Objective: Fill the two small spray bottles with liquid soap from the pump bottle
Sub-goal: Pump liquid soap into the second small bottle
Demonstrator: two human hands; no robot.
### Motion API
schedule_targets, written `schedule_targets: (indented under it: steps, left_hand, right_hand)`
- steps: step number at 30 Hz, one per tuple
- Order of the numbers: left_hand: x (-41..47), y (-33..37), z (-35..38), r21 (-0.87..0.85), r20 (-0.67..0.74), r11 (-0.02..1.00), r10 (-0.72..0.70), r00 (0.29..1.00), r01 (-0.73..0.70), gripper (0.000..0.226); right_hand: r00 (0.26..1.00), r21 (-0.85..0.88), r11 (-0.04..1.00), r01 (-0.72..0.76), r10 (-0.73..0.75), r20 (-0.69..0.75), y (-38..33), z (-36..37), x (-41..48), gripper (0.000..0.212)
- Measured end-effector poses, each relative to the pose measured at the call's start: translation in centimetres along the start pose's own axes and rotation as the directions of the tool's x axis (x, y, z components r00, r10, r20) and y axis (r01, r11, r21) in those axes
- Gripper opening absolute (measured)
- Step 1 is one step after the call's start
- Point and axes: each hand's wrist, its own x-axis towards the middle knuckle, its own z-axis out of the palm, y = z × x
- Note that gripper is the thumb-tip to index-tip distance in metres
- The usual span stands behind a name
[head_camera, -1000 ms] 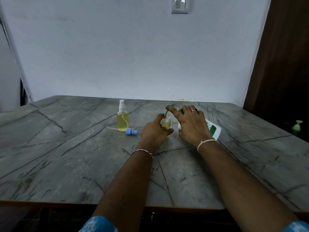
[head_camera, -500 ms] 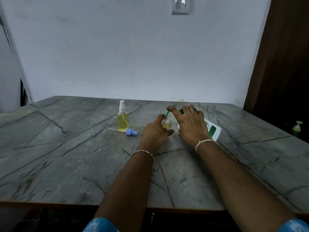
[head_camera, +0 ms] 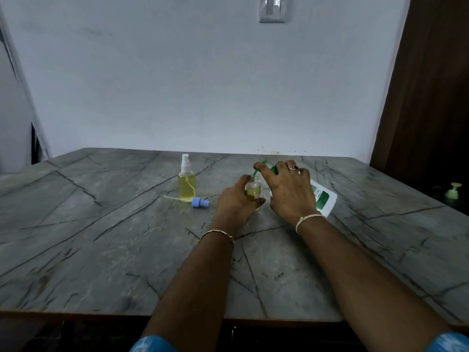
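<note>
On grey surface: left hand grips uncapped spray bottle upright; right hand wraps tilted pump bottle, green nozzle at its mouth.

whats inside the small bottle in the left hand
Yellow liquid shows in the lower part of the small bottle, with a clear neck above. The left hand covers its left side and base.

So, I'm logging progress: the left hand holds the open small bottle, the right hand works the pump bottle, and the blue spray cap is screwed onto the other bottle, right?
No. The head view shows the blue spray cap lying on the table beside the other bottle, which wears a white sprayer. The rest is right.
</note>
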Motion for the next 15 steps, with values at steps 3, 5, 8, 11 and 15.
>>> schedule_targets:
  steps: [3,5,8,11,15]
  left_hand:
    - [0.1,-0.1,0.0,-0.007,-0.009,1.0,-0.011,1.0,0.011,0.066]
    - [0.2,-0.2,0.1,-0.007,-0.01,1.0,-0.018,1.0,0.018,0.067]
    - [0.3,-0.3,0.1,-0.006,-0.001,1.0,-0.021,1.0,0.021,0.068]
    - [0.4,-0.4,0.1,0.014,0.012,1.0,-0.019,1.0,0.019,0.067]
    - [0.4,-0.3,0.1,0.027,0.024,0.999,-0.028,0.999,0.027,0.07]
  right_hand:
    - [1.0,0.007,1.0,0.004,-0.004,-0.003,-0.1,0.1,0.1,0.078]
    - [1.0,0.013,1.0,0.015,-0.015,0.008,0.0,0.1,0.1,0.08]
    - [0.999,0.036,0.999,0.036,-0.037,0.026,0.6,0.0,0.0,0.083]
    - [0.998,0.06,0.997,0.04,-0.043,0.053,0.9,-0.2,-0.2,0.087]
    - [0.998,0.052,0.998,0.028,-0.03,0.055,0.7,-0.2,-0.1,0.084]
